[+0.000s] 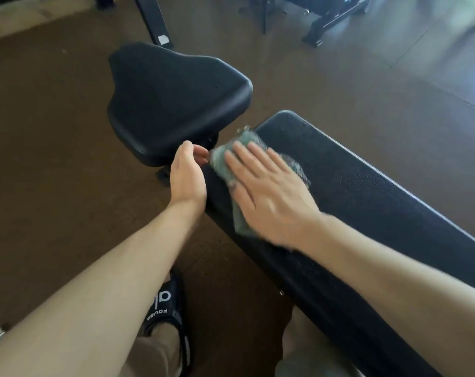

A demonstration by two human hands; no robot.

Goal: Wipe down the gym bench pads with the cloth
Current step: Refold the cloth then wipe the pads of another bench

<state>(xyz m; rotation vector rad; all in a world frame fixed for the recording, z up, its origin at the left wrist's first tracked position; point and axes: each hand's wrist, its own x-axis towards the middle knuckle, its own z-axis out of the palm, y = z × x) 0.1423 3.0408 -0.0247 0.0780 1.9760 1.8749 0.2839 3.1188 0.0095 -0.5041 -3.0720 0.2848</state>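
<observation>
A long black back pad [367, 197] runs from the middle of the view to the lower right. Beyond a narrow gap to its left sits the black seat pad [176, 102]. A green cloth [225, 164] lies on the near-left end of the back pad. My right hand [269, 191] presses flat on the cloth, fingers spread and blurred with motion. My left hand [187, 175] rests at the left edge of the back pad, beside the gap, its fingers curled at the pad's corner next to the cloth.
Brown rubber flooring [54, 159] surrounds the bench. A black frame post [154, 20] rises behind the seat pad. More black gym equipment [331, 20] stands at the top right. My foot in a black slide sandal [168, 319] is below the bench's left side.
</observation>
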